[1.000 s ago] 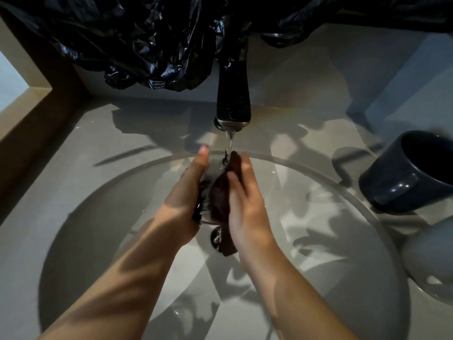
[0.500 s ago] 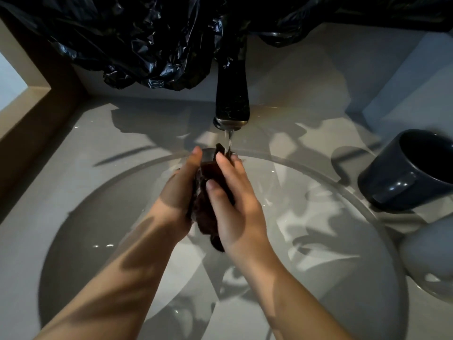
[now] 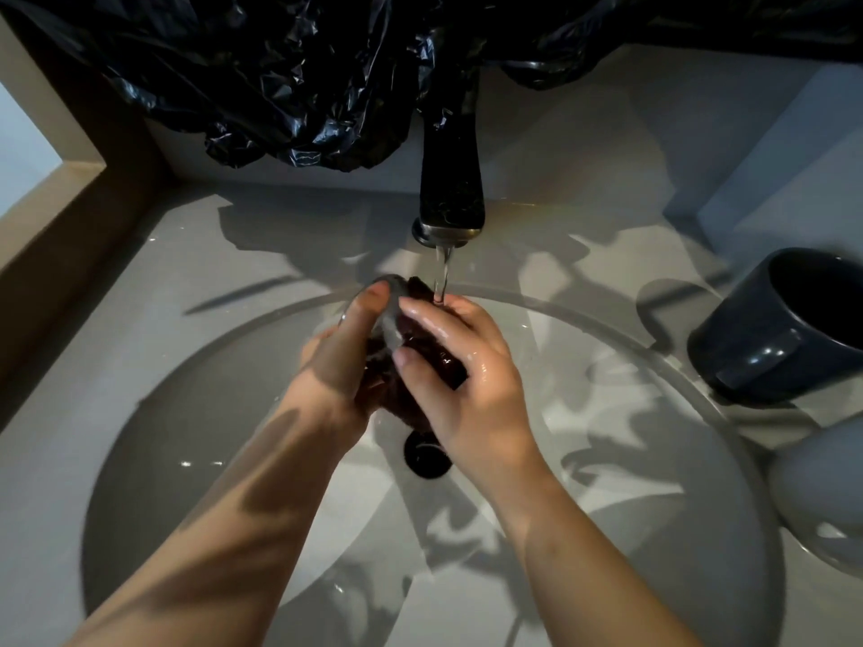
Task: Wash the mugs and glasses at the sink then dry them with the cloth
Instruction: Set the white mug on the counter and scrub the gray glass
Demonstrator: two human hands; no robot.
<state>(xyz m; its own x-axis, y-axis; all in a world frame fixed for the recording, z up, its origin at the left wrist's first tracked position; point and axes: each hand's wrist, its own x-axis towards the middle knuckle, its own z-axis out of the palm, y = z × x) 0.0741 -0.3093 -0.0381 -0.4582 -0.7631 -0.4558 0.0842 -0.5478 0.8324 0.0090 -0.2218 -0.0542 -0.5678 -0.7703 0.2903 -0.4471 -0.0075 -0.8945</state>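
Over the round sink basin (image 3: 196, 441), my left hand (image 3: 341, 361) grips a clear glass (image 3: 394, 315) tilted under the running tap (image 3: 450, 189). My right hand (image 3: 457, 375) holds a dark brown cloth (image 3: 434, 347) pressed against and into the glass, fingers curled round it. Water from the tap falls on my right fingers. Both hands hide most of the glass. A dark blue mug (image 3: 789, 329) lies tilted on the counter at the right.
A pale rounded vessel (image 3: 822, 497) sits at the right edge below the blue mug. Crumpled black plastic (image 3: 289, 86) hangs over the back wall above the tap. The drain (image 3: 427, 457) shows below my hands. A wooden ledge (image 3: 60, 212) borders the left.
My hands have shifted a little up and right under the stream. The right hand has turned the cloth around the glass, and the glass rim now shows by my left fingertips.
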